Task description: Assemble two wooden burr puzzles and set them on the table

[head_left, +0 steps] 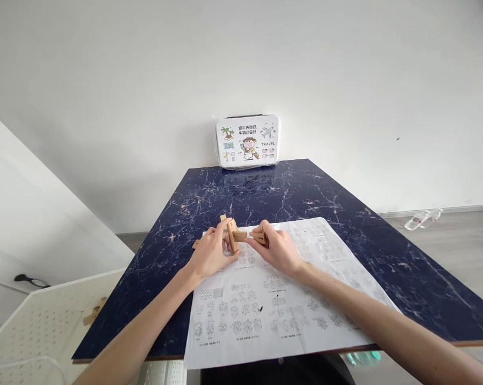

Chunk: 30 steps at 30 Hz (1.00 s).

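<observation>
My left hand (213, 247) is closed around a few joined wooden puzzle pieces (232, 238); one stands upright and another juts out to the right. A short wooden piece (258, 237) is pinched between the thumb and fingers of my right hand (279, 250), close to the end of the jutting piece. I cannot tell whether the two touch. Beneath both hands lies a large white instruction sheet (245, 299), printed with small assembly drawings. Part of another wooden piece (195, 244) shows just left of my left hand, and its full shape is hidden.
The sheet rests on a dark blue marbled table (161, 267). At its far edge a white cartoon-printed case (247, 141) leans against the wall. Left and lower, a perforated white surface (37, 321) carries wooden pieces (95, 311). Clear plastic bottles (422, 219) lie on the floor at right.
</observation>
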### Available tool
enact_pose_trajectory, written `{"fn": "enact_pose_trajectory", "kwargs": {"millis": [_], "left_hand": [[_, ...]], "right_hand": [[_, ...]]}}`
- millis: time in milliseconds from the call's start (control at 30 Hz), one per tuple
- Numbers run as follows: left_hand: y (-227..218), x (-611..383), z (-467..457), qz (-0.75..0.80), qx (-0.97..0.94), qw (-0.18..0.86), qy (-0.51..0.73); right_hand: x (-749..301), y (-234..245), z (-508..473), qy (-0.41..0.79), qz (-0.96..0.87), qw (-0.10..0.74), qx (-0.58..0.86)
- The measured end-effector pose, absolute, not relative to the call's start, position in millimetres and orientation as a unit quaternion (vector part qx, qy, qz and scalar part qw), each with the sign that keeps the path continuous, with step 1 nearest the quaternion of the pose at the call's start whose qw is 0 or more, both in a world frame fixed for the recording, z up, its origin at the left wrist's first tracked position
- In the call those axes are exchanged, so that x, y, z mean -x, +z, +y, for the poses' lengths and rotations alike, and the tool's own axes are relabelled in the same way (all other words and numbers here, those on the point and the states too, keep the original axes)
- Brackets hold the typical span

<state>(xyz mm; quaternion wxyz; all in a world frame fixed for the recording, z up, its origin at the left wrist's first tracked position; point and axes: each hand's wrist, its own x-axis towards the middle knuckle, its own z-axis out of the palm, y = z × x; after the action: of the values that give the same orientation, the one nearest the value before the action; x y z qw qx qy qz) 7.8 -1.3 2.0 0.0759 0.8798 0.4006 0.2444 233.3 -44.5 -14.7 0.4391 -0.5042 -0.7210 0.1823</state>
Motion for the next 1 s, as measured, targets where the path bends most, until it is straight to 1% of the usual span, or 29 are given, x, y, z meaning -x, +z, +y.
{"fn": "enact_pose_trajectory", "kwargs": {"millis": [367,600,833,1000], "left_hand": [[3.5,-5.8,-0.9,0.372,-0.9,0.039,0.226],[1.3,-6.8,-2.4,0.369,-0.887,0.064,0.269],[-0.4,-4.4,-0.8,0.322,-0.911,0.005,0.259],[-0.1,-5.2,-2.6,0.337,-0.903,0.008,0.266]], "right_hand": [[-236.2,-14.5,-45.1,0.203,-0.728,0.446,0.48],[-229.9,-19.0,-47.8,0.209,-0.711,0.463,0.486],[-236.4,-16.9,-44.3,0.201,-0.743,0.446,0.457],[-234.1,-19.6,-46.4,0.194,-0.733,0.458,0.465]]}}
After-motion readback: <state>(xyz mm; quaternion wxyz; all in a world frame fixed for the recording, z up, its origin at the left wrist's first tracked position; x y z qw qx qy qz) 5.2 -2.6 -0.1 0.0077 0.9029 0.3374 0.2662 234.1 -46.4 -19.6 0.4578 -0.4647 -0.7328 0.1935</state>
